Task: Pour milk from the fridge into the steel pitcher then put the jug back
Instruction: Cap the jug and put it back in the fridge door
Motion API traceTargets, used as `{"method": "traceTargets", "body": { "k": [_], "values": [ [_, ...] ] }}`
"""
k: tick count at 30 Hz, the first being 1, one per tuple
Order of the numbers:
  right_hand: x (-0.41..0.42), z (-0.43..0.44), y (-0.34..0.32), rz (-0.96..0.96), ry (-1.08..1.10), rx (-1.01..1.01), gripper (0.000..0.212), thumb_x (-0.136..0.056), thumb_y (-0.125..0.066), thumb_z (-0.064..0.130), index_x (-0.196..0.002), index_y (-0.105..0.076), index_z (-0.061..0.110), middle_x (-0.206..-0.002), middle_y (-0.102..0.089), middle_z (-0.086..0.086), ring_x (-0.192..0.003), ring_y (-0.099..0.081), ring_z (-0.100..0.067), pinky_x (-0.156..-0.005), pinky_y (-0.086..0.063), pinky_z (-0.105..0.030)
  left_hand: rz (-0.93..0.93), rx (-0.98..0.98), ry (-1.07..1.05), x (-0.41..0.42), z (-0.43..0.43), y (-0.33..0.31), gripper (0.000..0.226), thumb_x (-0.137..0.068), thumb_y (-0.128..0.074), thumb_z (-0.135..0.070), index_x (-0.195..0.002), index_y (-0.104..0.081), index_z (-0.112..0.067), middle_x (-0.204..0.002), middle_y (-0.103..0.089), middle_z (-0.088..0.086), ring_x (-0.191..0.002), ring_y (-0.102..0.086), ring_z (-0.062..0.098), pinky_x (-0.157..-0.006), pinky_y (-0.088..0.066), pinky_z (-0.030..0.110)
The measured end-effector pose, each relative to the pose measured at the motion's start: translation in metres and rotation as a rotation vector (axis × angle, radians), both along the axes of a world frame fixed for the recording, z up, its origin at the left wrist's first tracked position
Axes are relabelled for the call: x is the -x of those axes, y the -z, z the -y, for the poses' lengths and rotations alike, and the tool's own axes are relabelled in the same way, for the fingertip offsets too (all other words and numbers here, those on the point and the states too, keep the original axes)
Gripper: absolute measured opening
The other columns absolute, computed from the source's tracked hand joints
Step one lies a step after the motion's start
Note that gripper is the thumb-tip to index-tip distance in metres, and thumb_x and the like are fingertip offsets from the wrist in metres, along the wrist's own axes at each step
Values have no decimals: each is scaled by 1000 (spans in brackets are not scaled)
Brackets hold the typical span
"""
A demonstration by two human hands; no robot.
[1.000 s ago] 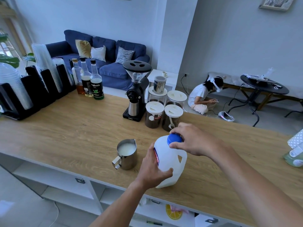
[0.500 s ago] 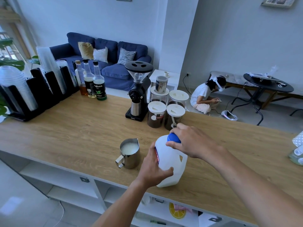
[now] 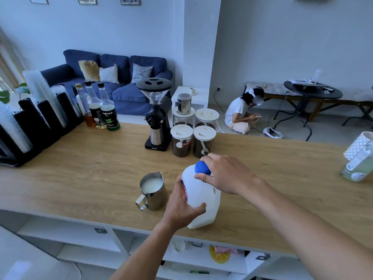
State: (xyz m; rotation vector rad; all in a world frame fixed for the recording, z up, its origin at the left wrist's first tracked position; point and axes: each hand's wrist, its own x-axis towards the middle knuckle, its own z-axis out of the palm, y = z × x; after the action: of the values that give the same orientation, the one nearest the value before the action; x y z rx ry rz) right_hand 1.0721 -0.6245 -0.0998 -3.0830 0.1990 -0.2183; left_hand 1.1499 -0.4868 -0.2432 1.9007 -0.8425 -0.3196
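Left hand (image 3: 182,207) clamped round upright jug (image 3: 203,201); right hand (image 3: 226,174) fingers pinching its blue cap (image 3: 202,167); full pitcher (image 3: 152,190) just left.

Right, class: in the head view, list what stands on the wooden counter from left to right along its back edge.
Black cup holder with clear plastic cups → three glass syrup bottles → black coffee grinder → four white-lidded clear canisters → white patterned paper towel roll.

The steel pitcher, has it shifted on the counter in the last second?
No. The steel pitcher sits left of the milk jug, same gap, same spot near the counter front edge.
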Motion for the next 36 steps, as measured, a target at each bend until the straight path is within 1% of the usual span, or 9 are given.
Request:
{"method": "traceTargets", "body": {
  "k": [5,11,14,17,21,25,29,33,36],
  "values": [
    [-1,-4,14,151,64,58,51,-90,-41,64,-100,-60,18,-91,-63,2,-83,-60,-21,-61,-37,-31,14,-1,16,0,-2,-2,95,-66,-77,-37,-144,-23,-34,-127,-27,-48,-118,-42,-12,-81,-40,6],
    [2,-11,21,213,167,-27,50,-86,-44,68,-92,-58,20,-78,-61,5,-75,-58,-22,-58,-32,-31,-37,-25,0,4,-4,-5,95,-64,-75,-40,-142,-20,-38,-126,-38,-37,-113,-47,-10,-75,-41,13],
    [16,-3,22,141,150,-179,50,-88,-42,68,-118,-53,30,-78,-60,7,-75,-56,-19,-60,-37,-32,-65,-53,16,4,-7,-6,98,-64,-77,-41,-142,-18,-40,-130,-43,-22,-113,-50,-2,-78,-44,17],
    [35,8,37,20,212,-374,61,-90,-41,64,-142,-32,33,-86,-58,8,-80,-55,-16,-66,-39,-32,-73,-63,82,-3,-10,-6,101,-65,-80,-39,-144,-16,-41,-137,-41,-19,-121,-48,3,-92,-46,21],
    [61,6,76,-61,335,-580,34,-87,-52,59,-110,-51,33,-87,-62,14,-80,-60,-9,-70,-50,-31,-139,-40,85,-3,-10,-3,98,-69,-85,-32,-143,-21,-33,-131,-43,-27,-121,-49,1,-83,-42,4],
    [63,-16,97,75,423,-641,18,-91,-54,50,-95,-52,33,-82,-58,14,-73,-56,-2,-68,-48,-29,-183,-60,97,-6,-16,10,102,-64,-87,-39,-144,-25,-28,-126,-39,-36,-120,-51,2,-91,-44,17],
    [53,-37,101,111,519,-660,22,-95,-48,48,-99,-53,28,-87,-53,8,-76,-54,-10,-69,-47,-31,-178,-115,144,-16,-22,12,100,-57,-86,-50,-136,-28,-31,-131,-51,-17,-117,-56,5,-95,-52,33],
    [53,-60,98,99,604,-612,21,-96,-42,47,-102,-51,29,-92,-60,10,-83,-59,-11,-74,-50,-33,-109,-152,210,-22,-33,11,98,-56,-82,-56,-133,-30,-27,-128,-50,-10,-114,-57,10,-90,-52,32],
    [58,-76,88,54,657,-552,19,-97,-42,43,-86,-49,29,-79,-58,8,-72,-56,-12,-64,-45,-31,-24,-185,284,-23,-39,6,92,-58,-79,-58,-130,-33,-24,-121,-48,-8,-111,-57,14,-90,-52,37]
  ]
}}
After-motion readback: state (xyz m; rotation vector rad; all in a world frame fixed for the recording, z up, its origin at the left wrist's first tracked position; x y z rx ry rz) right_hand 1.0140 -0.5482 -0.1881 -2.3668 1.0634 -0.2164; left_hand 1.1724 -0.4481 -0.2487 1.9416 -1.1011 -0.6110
